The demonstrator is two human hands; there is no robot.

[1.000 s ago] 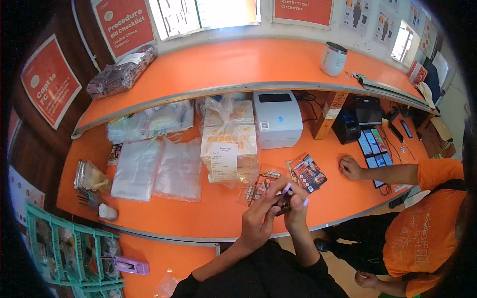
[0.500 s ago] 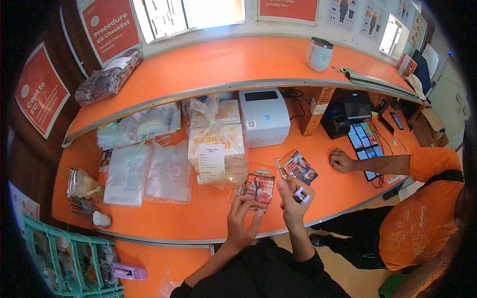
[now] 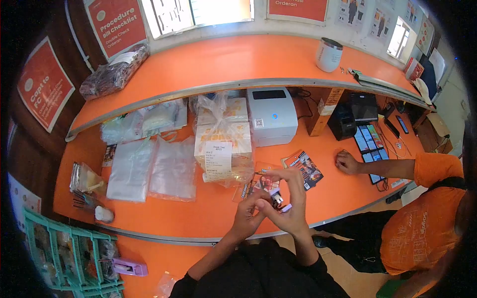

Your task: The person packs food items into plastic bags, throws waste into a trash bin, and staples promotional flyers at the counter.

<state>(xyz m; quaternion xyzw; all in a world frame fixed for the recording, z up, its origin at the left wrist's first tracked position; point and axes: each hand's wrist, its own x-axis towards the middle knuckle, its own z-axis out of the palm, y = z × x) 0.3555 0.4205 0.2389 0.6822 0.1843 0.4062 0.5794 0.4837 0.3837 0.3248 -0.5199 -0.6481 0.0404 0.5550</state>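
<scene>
Just in front of my body, both hands meet at a small purple-and-dark stapler [image 3: 277,198], which looks partly opened out. My right hand [image 3: 293,206] curls round it from the right, thumb and forefinger forming a loop. My left hand [image 3: 247,216] is closed with its fingertips against the left end; exactly what they pinch is partly hidden. Under and behind the hands lie printed takeaway cards [image 3: 244,191], partly covered. Another takeaway card [image 3: 307,169] lies to the right. Beyond them stands a clear plastic bag of food boxes [image 3: 223,134] with a receipt [image 3: 217,158] on its front.
Clear plastic bags [image 3: 130,169] lie flat at left. A white label printer [image 3: 272,116] stands under the orange shelf [image 3: 223,57]. At right, a co-worker's fist [image 3: 348,162] rests near several phones [image 3: 370,144]. A green basket [image 3: 64,253] and a purple device [image 3: 130,267] sit lower left.
My left hand has left the card and come up to the stapler. My right hand has moved slightly left and turned, showing more of the stapler. The view has shifted slightly.
</scene>
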